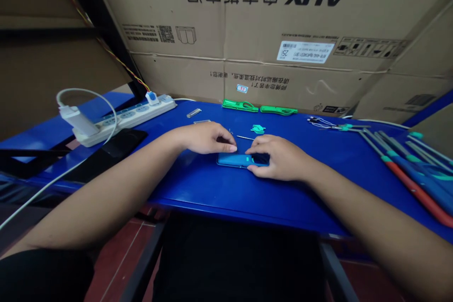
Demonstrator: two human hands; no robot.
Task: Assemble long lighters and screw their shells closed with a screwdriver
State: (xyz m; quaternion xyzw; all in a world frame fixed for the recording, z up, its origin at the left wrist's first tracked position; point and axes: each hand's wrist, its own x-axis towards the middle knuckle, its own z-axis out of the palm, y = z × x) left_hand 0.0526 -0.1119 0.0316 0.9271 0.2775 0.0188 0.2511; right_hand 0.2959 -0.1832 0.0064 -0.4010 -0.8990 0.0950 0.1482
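A long blue plastic casing [231,160] lies flat on the table, with a dark opening towards its right end. My right hand [279,158] is closed around that end, thumb on the near edge and fingers on the far edge. Over the casing's left part, my left hand [210,139] has its thumb and fingertips brought together; whatever they pinch is too small to make out. Just beyond the hands lie a thin metal rod [245,138] and a small turquoise plastic part [258,129]. A tiny wire-like piece [230,131] sits by my left fingers.
Two green casings [240,105] lie along the cardboard wall [247,23]. Small clear parts [194,113] are at the back left, near a white power strip [129,117] and a black pouch-like object [106,153]. Wired parts [320,123] and several long-nosed lighters [410,170] occupy the right.
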